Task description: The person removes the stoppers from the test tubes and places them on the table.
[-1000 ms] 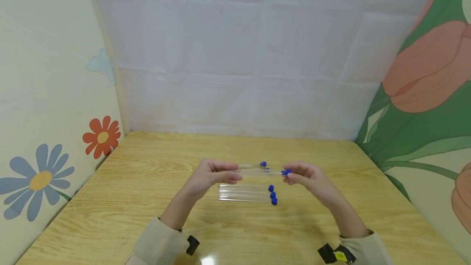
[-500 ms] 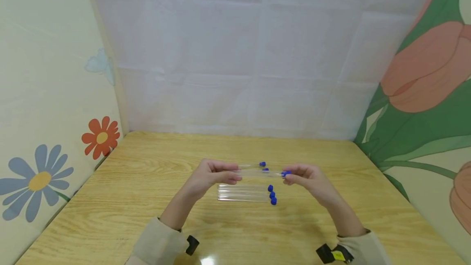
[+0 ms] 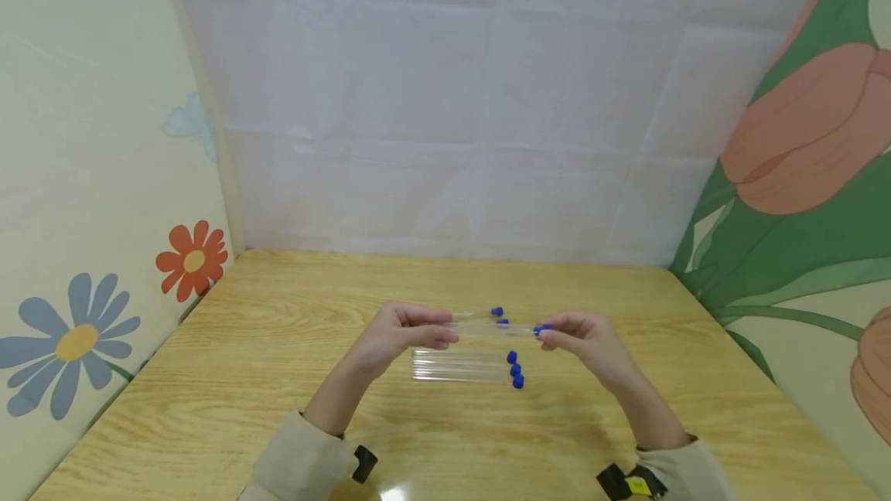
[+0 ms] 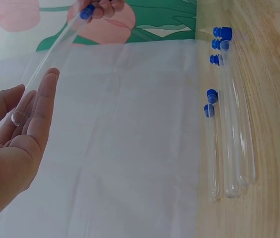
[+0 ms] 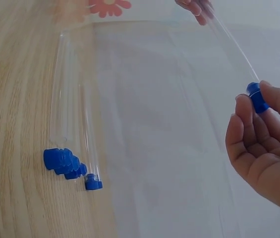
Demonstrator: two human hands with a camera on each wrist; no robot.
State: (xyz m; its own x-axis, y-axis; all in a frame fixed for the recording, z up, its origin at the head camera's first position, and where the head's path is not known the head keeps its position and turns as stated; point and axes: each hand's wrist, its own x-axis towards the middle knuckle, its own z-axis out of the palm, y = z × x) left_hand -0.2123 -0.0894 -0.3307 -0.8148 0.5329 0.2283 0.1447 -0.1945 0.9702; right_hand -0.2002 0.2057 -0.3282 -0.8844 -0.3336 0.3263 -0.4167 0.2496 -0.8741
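In the head view, a clear test tube [image 3: 487, 328] is held level above the table between both hands. My left hand [image 3: 397, 335] holds its closed end; in the left wrist view the rounded bottom [image 4: 18, 118] rests between thumb and fingers. At the other end my right hand [image 3: 585, 340] pinches a blue stopper [image 5: 257, 98] between thumb and fingertips, its ribbed part right at the tube's mouth. Below, several test tubes [image 3: 459, 365] lie side by side, with three loose blue stoppers [image 3: 515, 369] by their mouths. Two more stoppers [image 4: 209, 110] sit behind that row, at least one capping a tube.
The pale wooden table [image 3: 278, 315] meets a white cloth [image 3: 445, 138] at its back edge. Flower-printed panels [image 3: 76, 176] flank the left and right sides. A black wrist strap [image 3: 629, 482] is on the right sleeve.
The right hand and stopper have dipped very slightly, and more of one rear stopper shows beneath the held tube. The left hand's hold looks the same.
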